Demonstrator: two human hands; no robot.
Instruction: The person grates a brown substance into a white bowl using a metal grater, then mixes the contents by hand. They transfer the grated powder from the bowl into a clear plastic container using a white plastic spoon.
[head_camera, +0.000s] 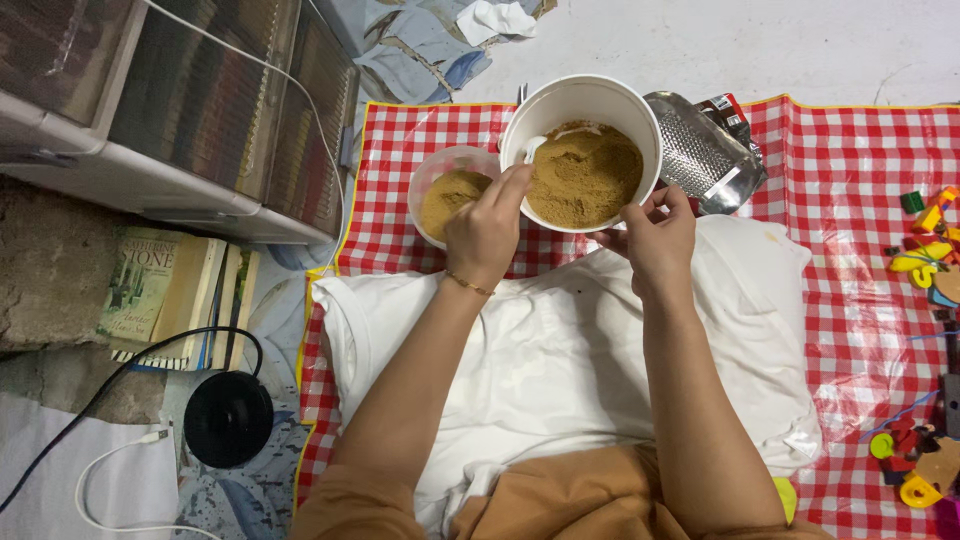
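A large white bucket (560, 100) of brown powder (585, 175) is tilted towards me. My right hand (658, 232) grips its near rim. My left hand (488, 230) is shut on a white spoon (532, 147) whose bowl dips into the powder at the bucket's left side. Just left of the bucket stands a small clear pink bowl (432, 172) that also holds brown powder. Both containers rest on a red-and-white checked mat (850, 180), beyond a white cloth (560, 350) spread over my lap.
A metal grater (695, 150) lies right of the bucket, with a dark packet behind it. Colourful toy pieces (930, 250) are scattered along the mat's right edge. Books (175, 295), a black round device (228, 418) with cables and a plastic drawer unit (180, 110) sit to the left.
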